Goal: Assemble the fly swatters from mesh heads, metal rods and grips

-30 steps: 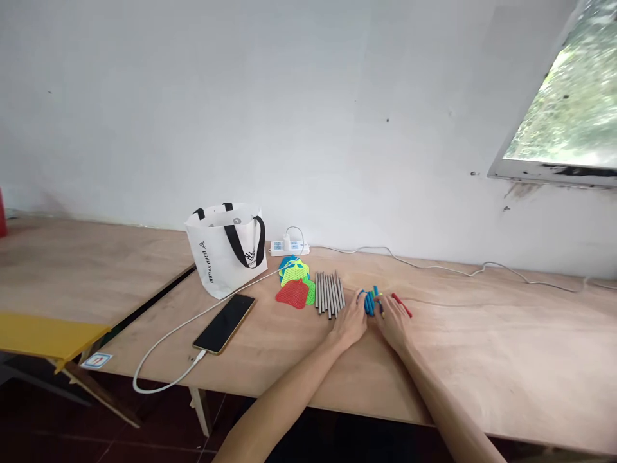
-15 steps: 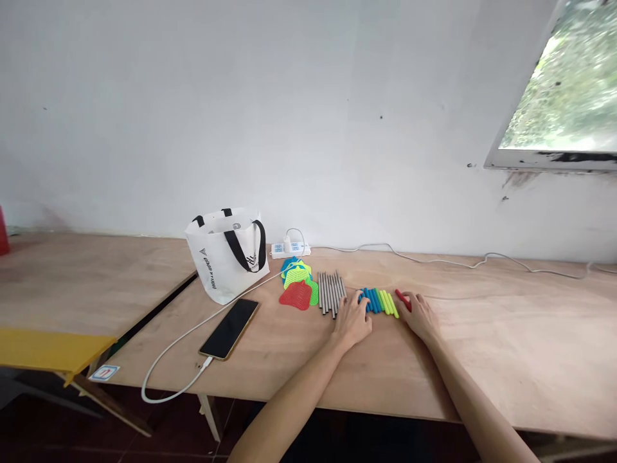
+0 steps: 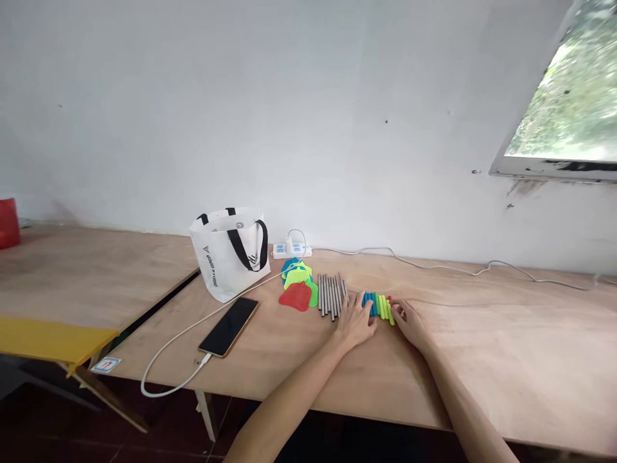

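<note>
A row of blue, green and yellow handle tubes (image 3: 384,307) lies on the table between my hands. My left hand (image 3: 355,321) rests at the row's left end with fingers apart, touching the blue tubes. At the right end, my right hand (image 3: 409,323) has its fingers closed on a red handle tube (image 3: 390,298), beside the yellow ones; only the red tip shows. Left of my left hand lie several grey metal rods (image 3: 330,296) side by side. Further left are overlapping mesh fly swatter heads, with a red swatter head (image 3: 295,296) in front of yellow, green and blue ones.
A white tote bag (image 3: 226,260) stands at the back left, near a power strip (image 3: 292,250) by the wall. A phone (image 3: 229,326) lies in front, its white charging cable (image 3: 166,347) looping over the table's front edge. A thin cord runs along the wall.
My right hand has moved left with the red tube, bringing it up against the yellow tubes. My left hand stays at the blue end. The view has shifted slightly.
</note>
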Demonstrator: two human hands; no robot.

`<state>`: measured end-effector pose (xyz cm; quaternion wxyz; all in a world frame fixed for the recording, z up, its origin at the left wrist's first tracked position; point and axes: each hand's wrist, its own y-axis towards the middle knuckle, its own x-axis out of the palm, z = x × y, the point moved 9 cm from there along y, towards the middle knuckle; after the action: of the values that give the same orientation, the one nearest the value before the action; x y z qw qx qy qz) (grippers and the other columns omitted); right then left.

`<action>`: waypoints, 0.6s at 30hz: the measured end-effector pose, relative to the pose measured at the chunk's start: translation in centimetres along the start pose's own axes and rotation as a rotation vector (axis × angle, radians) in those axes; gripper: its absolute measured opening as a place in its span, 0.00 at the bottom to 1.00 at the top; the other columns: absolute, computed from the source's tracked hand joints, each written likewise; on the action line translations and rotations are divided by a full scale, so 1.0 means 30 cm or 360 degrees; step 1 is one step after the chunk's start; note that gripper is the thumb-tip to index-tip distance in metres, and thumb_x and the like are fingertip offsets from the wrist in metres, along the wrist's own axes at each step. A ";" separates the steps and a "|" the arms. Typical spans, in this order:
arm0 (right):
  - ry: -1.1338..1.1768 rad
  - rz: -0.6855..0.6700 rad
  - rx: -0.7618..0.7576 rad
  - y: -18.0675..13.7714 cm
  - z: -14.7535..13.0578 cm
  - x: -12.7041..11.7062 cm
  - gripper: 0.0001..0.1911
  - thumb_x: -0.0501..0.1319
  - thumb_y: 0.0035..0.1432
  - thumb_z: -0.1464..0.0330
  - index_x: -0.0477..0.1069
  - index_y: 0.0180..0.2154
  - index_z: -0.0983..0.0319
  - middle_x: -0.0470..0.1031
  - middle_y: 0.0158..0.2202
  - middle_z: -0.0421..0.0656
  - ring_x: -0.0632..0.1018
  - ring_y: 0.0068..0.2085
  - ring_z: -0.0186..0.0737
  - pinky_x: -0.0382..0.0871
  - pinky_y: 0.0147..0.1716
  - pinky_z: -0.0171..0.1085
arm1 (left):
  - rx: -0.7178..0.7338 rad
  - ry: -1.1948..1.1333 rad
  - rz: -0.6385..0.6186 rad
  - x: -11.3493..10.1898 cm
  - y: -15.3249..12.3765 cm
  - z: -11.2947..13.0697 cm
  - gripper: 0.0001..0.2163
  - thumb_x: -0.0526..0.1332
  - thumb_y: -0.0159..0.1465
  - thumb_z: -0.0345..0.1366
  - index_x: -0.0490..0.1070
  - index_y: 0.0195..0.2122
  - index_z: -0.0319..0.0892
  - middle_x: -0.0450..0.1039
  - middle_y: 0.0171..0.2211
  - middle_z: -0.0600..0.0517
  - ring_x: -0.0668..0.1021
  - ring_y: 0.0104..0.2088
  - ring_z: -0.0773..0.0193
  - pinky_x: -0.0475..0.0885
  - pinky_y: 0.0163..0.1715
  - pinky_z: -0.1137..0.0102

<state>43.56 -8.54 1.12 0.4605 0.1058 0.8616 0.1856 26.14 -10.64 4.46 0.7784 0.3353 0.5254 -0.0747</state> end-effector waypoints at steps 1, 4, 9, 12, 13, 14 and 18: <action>-0.0001 0.0001 -0.0003 0.001 0.000 0.002 0.20 0.48 0.64 0.58 0.73 0.45 0.59 0.74 0.31 0.41 0.75 0.29 0.40 0.69 0.33 0.38 | 0.0013 0.0016 0.0000 0.011 0.009 0.005 0.19 0.60 0.66 0.42 0.68 0.56 0.42 0.60 0.66 0.41 0.67 0.63 0.48 0.60 0.64 0.51; -0.0043 0.0002 0.0017 0.003 0.009 0.008 0.19 0.49 0.61 0.61 0.73 0.46 0.59 0.74 0.31 0.40 0.75 0.29 0.39 0.69 0.34 0.38 | 0.0026 0.0037 -0.0024 0.049 0.031 0.016 0.17 0.58 0.67 0.39 0.68 0.56 0.41 0.64 0.64 0.41 0.68 0.61 0.48 0.66 0.60 0.55; -0.0215 0.0039 0.0179 0.000 0.045 -0.003 0.17 0.49 0.61 0.66 0.74 0.44 0.58 0.76 0.36 0.44 0.77 0.35 0.42 0.65 0.35 0.38 | 0.0047 0.0013 -0.0010 0.072 0.034 0.026 0.14 0.56 0.69 0.37 0.70 0.54 0.42 0.70 0.57 0.43 0.68 0.61 0.51 0.65 0.62 0.56; -0.0307 0.0047 0.0257 -0.008 0.057 -0.009 0.16 0.49 0.65 0.66 0.75 0.41 0.57 0.75 0.38 0.45 0.76 0.36 0.42 0.63 0.33 0.38 | 0.0064 0.0015 0.0010 0.073 0.029 0.028 0.14 0.57 0.69 0.36 0.71 0.53 0.42 0.69 0.58 0.43 0.68 0.61 0.52 0.63 0.64 0.58; -0.0332 0.0053 0.0272 -0.010 0.057 -0.011 0.15 0.49 0.65 0.65 0.75 0.40 0.57 0.75 0.38 0.45 0.76 0.35 0.42 0.62 0.32 0.38 | 0.0063 0.0018 0.0011 0.074 0.028 0.027 0.14 0.57 0.69 0.37 0.71 0.53 0.42 0.69 0.59 0.42 0.67 0.61 0.52 0.63 0.64 0.57; -0.0353 0.0063 0.0282 -0.012 0.056 -0.014 0.15 0.50 0.65 0.64 0.75 0.39 0.58 0.75 0.38 0.45 0.76 0.35 0.42 0.62 0.32 0.37 | 0.0058 0.0021 0.0012 0.076 0.028 0.026 0.14 0.57 0.69 0.37 0.71 0.53 0.42 0.69 0.59 0.42 0.67 0.62 0.51 0.63 0.64 0.57; -0.0387 0.0164 0.0271 -0.010 0.036 -0.034 0.14 0.50 0.65 0.65 0.73 0.42 0.59 0.76 0.40 0.46 0.77 0.35 0.41 0.62 0.32 0.37 | 0.0024 0.0027 0.0022 0.079 0.029 0.020 0.13 0.57 0.69 0.37 0.72 0.53 0.44 0.70 0.58 0.43 0.68 0.61 0.50 0.66 0.62 0.55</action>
<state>45.02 -8.94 1.21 0.5407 0.2102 0.8055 0.1209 28.03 -9.77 2.92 0.7720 0.3453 0.5289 -0.0704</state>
